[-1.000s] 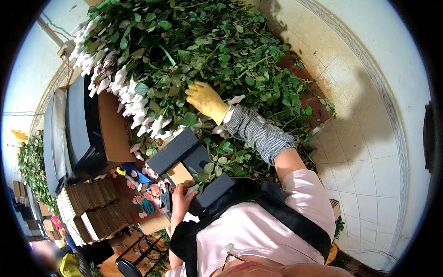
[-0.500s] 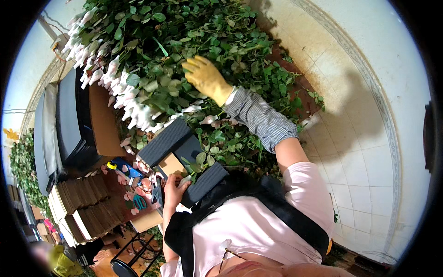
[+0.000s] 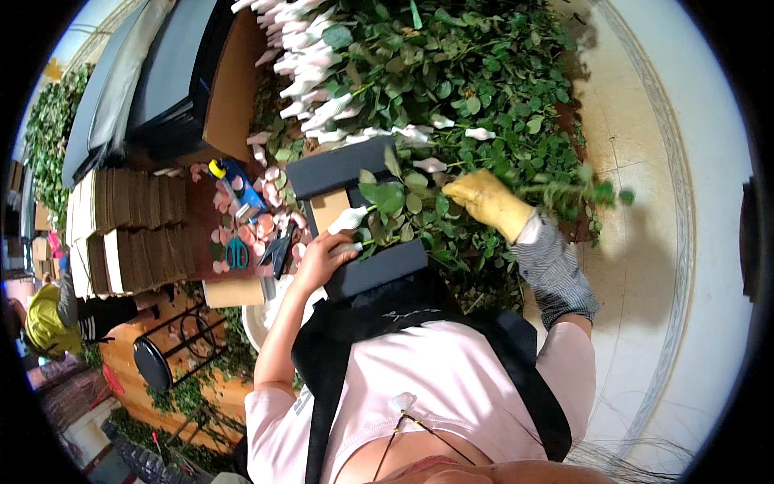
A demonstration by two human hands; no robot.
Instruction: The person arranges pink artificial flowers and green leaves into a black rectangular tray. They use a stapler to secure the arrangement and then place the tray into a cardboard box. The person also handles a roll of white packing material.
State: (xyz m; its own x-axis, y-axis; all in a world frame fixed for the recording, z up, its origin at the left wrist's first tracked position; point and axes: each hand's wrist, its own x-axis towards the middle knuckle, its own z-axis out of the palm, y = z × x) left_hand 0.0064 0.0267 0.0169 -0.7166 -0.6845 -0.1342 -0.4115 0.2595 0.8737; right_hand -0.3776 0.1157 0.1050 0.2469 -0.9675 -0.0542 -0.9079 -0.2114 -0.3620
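My right hand (image 3: 488, 202), in a yellow glove with a checked sleeve, is closed on a leafy rose stem (image 3: 399, 202). The stem lies across a black two-bar holder (image 3: 375, 270) with brown card between its bars. The stem's white-wrapped bud (image 3: 348, 218) points left. My bare left hand (image 3: 322, 256) rests on the near bar, fingers curled on the stem just under the bud. A big pile of green roses with white-wrapped buds (image 3: 322, 73) lies beyond the holder.
Left of the holder, a wooden table (image 3: 201, 202) holds pink petals, teal scissors (image 3: 236, 252) and a blue and yellow tool (image 3: 230, 173). Stacks of brown card (image 3: 121, 226) stand farther left. A round stool (image 3: 153, 363) and another person in yellow (image 3: 44, 319) are lower left. Pale tiled floor (image 3: 645, 242) lies right.
My right hand has come down from the pile to the holder, bringing one rose stem with it. My left hand has moved up onto the near bar, to the bud end.
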